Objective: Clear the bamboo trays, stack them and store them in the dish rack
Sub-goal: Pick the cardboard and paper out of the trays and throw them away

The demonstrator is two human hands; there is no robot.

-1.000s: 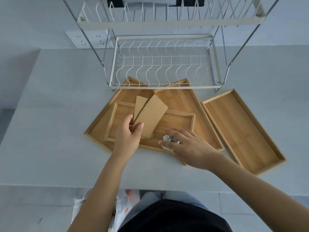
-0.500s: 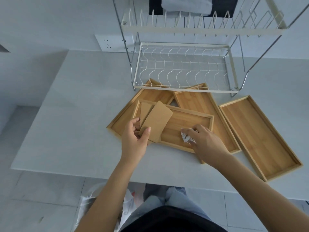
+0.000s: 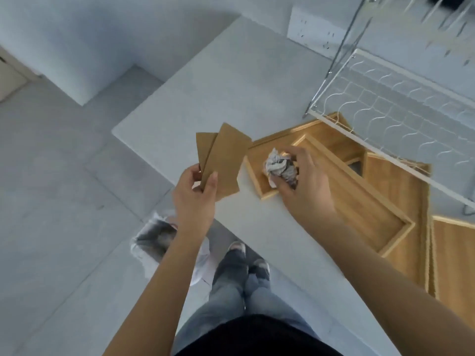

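Observation:
My left hand (image 3: 195, 194) grips two brown cardboard pieces (image 3: 223, 160), lifted off the trays and held over the table's left corner. My right hand (image 3: 305, 183) is closed around a crumpled paper ball (image 3: 279, 168), raised just above the small bamboo tray (image 3: 359, 214). That small tray lies on top of a larger bamboo tray (image 3: 331, 134). Another bamboo tray (image 3: 395, 181) lies beside it, and a further bamboo tray (image 3: 457, 253) reaches the right edge. The white wire dish rack (image 3: 401, 104) stands behind the trays at the upper right.
The white table (image 3: 218, 98) ends at a corner near my left hand. On the floor below stands a plastic bag (image 3: 156, 240), beside my legs. A wall socket (image 3: 316, 29) sits behind the rack.
Both hands lifted their loads off the trays. The cardboard moved left past the tray edge. The view swung left and down toward the floor and the bag.

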